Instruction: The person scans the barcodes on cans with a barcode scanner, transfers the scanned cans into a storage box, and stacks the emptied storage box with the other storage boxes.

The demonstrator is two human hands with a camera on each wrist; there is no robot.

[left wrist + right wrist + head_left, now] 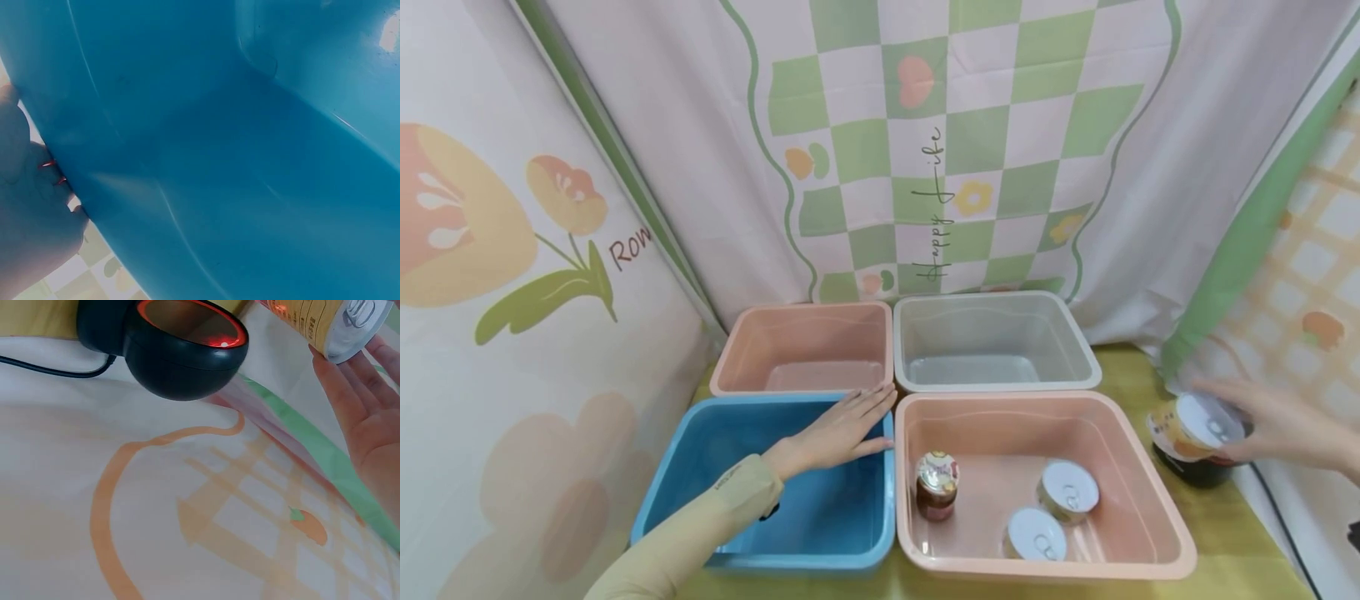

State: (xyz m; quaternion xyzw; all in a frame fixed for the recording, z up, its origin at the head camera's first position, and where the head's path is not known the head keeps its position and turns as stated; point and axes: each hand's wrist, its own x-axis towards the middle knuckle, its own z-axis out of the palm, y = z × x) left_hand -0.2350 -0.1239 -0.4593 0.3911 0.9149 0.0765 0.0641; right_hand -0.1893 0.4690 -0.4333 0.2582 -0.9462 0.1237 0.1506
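My right hand (pixel 1288 425) holds a can (pixel 1180 429) with a yellow label, blurred in the head view. In the right wrist view the can (pixel 306 322) shows its pull-tab end, with the fingers of my right hand (pixel 372 412) around it. Close by stands a black round-headed scanner (pixel 187 372) with a glowing red ring; the held can partly covers the scanner (pixel 1198 473) in the head view. My left hand (pixel 842 429) lies with straight fingers on the inner rim of the blue bin (pixel 700 475). The left wrist view mostly shows that bin's inside (pixel 219 156).
The near pink bin (pixel 1045 569) contains a small jar (pixel 937 487) and two white-topped cans, one (pixel 1036 535) nearer than the other (pixel 1069 490). Behind stand another pink bin (pixel 805 350) and a grey-white bin (pixel 1000 342). Printed curtains enclose the table (pixel 1232 533); a black cable (pixel 1277 508) runs along its right side.
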